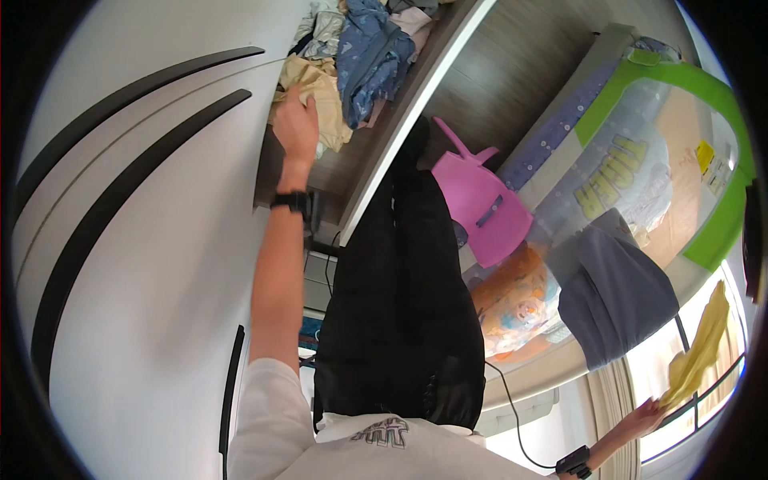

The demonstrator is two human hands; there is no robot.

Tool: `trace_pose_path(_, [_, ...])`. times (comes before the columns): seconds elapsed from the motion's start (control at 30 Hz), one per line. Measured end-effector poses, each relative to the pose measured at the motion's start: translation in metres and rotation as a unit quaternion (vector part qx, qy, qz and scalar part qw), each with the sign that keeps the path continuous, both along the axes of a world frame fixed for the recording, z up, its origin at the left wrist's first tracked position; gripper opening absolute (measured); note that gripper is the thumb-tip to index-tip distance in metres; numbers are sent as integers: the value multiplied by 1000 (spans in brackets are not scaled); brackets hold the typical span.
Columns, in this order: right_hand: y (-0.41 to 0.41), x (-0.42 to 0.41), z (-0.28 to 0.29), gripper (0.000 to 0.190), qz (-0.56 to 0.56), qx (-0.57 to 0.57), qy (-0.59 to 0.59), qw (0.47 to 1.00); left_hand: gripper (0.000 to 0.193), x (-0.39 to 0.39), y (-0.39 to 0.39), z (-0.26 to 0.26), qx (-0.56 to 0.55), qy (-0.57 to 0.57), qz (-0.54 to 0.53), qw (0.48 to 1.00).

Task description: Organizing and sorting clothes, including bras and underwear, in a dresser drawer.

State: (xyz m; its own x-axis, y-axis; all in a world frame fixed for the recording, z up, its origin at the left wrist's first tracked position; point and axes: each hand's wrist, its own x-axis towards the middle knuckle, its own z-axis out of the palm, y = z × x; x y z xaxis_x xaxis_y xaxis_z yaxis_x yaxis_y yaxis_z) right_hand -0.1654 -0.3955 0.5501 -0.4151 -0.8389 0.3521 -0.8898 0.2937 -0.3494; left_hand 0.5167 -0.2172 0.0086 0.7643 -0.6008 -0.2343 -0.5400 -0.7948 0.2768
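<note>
My left hand [297, 126], with a black band on the wrist, reaches into a drawer [336, 174] of clothes. Its fingers touch a pale yellow garment [327, 111], and the folds partly hide the fingertips. Beside that garment lies a crumpled blue patterned garment [372, 66], with grey and pinkish clothes around it. Far out to the lower right, my right hand [645, 418] grips one end of a yellow cloth [696, 354]. The cloth stretches away from the fingers in front of a bright window.
White cabinet fronts with long black handles [144, 150] stand at left. A pink plastic child's chair [480, 204] is beside my legs. At right are a bed with a green-framed mesh guard [702, 84] and a draped grey cloth [618, 294]. A thin cable [510, 396] hangs near my right arm.
</note>
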Motion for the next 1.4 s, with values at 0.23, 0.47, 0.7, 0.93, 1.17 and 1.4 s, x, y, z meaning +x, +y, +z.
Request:
trace_pose_path(0.23, [137, -237, -8, 28, -216, -21, -228, 949, 29, 19, -18, -54, 81, -3, -89, 993])
trace_pose_path(0.47, [122, -68, -81, 33, -250, 103, 46, 962, 20, 19, -10, -36, 71, -24, -139, 987])
trace_pose_path(0.7, [64, 117, -153, 33, 38, 130, 80, 988, 20, -81, 21, 94, -98, 31, -210, 972])
trace_pose_path(0.93, [51, 199, -140, 29, 160, 156, 128, 966, 16, -112, 56, 193, -154, 38, -172, 972])
trace_pose_path(1.17, [52, 331, -162, 55, 381, 375, -195, 822, 15, -129, 43, 291, -202, 18, -216, 955])
trace_pose_path(1.4, [63, 431, -201, 51, 661, 359, -150, 642, 22, -155, 43, 363, -258, 44, -208, 942])
